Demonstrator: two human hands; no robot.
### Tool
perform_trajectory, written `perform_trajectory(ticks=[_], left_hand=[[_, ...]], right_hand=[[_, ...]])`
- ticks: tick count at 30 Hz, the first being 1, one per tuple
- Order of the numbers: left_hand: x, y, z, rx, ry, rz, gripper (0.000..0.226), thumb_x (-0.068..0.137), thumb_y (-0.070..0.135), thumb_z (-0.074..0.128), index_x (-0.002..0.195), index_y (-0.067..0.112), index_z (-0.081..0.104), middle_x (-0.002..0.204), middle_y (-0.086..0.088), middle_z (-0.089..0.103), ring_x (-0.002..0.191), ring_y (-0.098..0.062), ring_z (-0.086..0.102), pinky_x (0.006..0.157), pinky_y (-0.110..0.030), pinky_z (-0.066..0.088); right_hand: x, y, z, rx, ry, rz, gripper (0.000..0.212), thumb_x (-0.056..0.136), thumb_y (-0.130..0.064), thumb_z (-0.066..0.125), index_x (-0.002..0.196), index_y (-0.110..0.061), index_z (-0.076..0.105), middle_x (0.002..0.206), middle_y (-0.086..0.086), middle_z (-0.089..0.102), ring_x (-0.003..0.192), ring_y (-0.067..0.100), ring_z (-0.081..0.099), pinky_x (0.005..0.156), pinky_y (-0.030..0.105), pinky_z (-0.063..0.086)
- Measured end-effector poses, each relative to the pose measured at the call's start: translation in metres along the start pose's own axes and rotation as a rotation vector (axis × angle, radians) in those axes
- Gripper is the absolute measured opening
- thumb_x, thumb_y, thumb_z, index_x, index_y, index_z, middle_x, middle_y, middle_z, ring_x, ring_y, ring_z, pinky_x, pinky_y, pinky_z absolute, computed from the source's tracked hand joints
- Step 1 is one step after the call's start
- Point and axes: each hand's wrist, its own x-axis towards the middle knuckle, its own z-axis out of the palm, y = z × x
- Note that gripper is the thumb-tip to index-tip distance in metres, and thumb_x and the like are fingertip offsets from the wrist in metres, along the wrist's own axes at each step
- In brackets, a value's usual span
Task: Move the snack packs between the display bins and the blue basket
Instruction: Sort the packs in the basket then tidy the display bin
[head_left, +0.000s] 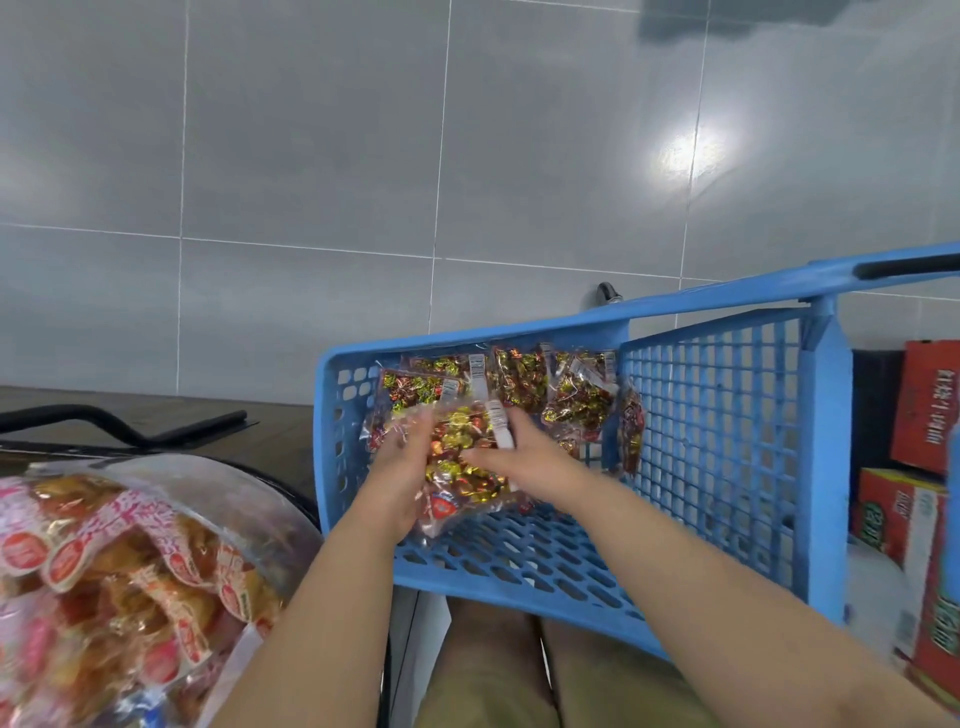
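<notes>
A clear snack pack (462, 462) of gold and red sweets is held inside the blue basket (717, 415); the left hand (397, 467) curls round its left edge and the right hand (524, 457) grips its right side. More packs (519, 376) lean against the basket's far wall. Pink-labelled packs (119, 561) lie at the left, red cartons (924, 405) at the right

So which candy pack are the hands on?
Find the blue basket on the right; clear packs of foil-wrapped candy lie inside. The candy pack is the front one, held between left hand and right hand; the other packs sit untouched behind.
</notes>
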Motion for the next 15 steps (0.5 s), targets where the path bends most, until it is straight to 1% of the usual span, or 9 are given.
perform_trajectory(ticks=[2,4,6,7,8,10,11,13,15], left_hand=[[0.000,-0.001,-0.003,0.121,0.014,0.118,0.057,0.066,0.040,0.081,0.118,0.029,0.059,0.118,-0.006,0.068,0.110,-0.027,0.063,0.095,-0.052,0.050],[0.003,-0.003,-0.009,0.122,0.070,0.174,0.044,0.074,0.021,0.081,0.112,0.028,0.061,0.114,-0.004,0.069,0.100,-0.019,0.068,0.085,-0.040,0.056],[0.003,-0.004,-0.013,0.021,0.130,0.185,0.032,0.078,0.012,0.077,0.102,0.027,0.062,0.105,-0.005,0.072,0.083,-0.016,0.073,0.066,-0.032,0.059],[0.003,-0.005,-0.016,-0.016,0.159,0.177,0.029,0.079,0.010,0.076,0.099,0.027,0.063,0.102,-0.006,0.073,0.082,-0.018,0.073,0.067,-0.036,0.060],[0.003,-0.006,-0.018,-0.046,0.182,0.165,0.028,0.080,0.009,0.075,0.098,0.026,0.063,0.101,-0.007,0.073,0.085,-0.023,0.072,0.073,-0.042,0.059],[0.001,-0.008,-0.022,-0.128,0.208,0.130,0.029,0.081,0.008,0.074,0.102,0.024,0.061,0.102,-0.010,0.072,0.090,-0.030,0.071,0.081,-0.053,0.056],[0.001,-0.009,-0.025,-0.164,0.218,0.110,0.031,0.081,0.009,0.074,0.105,0.023,0.060,0.103,-0.011,0.072,0.090,-0.031,0.070,0.081,-0.054,0.056],[-0.001,-0.011,-0.029,-0.196,0.236,0.089,0.031,0.081,0.010,0.074,0.104,0.024,0.058,0.103,-0.011,0.071,0.088,-0.031,0.070,0.079,-0.054,0.057],[-0.003,-0.012,-0.033,-0.187,0.237,0.072,0.031,0.081,0.011,0.074,0.102,0.026,0.056,0.104,-0.011,0.071,0.088,-0.032,0.070,0.079,-0.055,0.056]], right_hand=[[0.007,-0.002,0.009,-0.034,-0.071,-0.020,0.076,0.075,-0.052,0.071,0.136,-0.028,0.033,0.130,-0.010,0.051,0.110,0.004,0.052,0.093,0.026,0.045],[0.018,-0.004,0.007,-0.018,-0.072,-0.004,0.076,0.077,-0.062,0.061,0.139,-0.025,0.037,0.139,-0.009,0.044,0.122,0.010,0.044,0.105,0.036,0.037],[0.034,-0.014,0.003,0.113,0.066,-0.019,0.045,0.092,-0.046,0.048,0.132,-0.024,0.048,0.136,-0.002,0.049,0.122,0.016,0.046,0.102,0.035,0.036],[0.044,-0.019,0.002,0.104,0.157,-0.050,0.035,0.096,-0.035,0.045,0.129,-0.025,0.051,0.135,0.000,0.050,0.121,0.015,0.046,0.098,0.032,0.037],[0.057,-0.025,0.001,0.003,0.219,-0.088,0.034,0.097,-0.029,0.046,0.131,-0.026,0.051,0.138,0.000,0.048,0.122,0.014,0.045,0.096,0.029,0.035],[0.081,-0.039,0.005,-0.342,0.227,-0.164,0.044,0.094,-0.029,0.052,0.137,-0.025,0.046,0.146,0.001,0.040,0.132,0.019,0.036,0.103,0.031,0.030],[0.090,-0.045,0.008,-0.538,0.206,-0.186,0.049,0.091,-0.033,0.056,0.138,-0.024,0.044,0.148,0.002,0.038,0.136,0.023,0.031,0.107,0.035,0.028],[0.104,-0.054,0.015,-0.894,0.178,-0.180,0.058,0.086,-0.046,0.060,0.137,-0.023,0.044,0.144,0.005,0.042,0.134,0.029,0.035,0.107,0.040,0.031],[0.109,-0.059,0.016,-1.071,0.180,-0.164,0.064,0.083,-0.053,0.061,0.135,-0.021,0.044,0.140,0.006,0.046,0.130,0.030,0.040,0.104,0.043,0.034]])
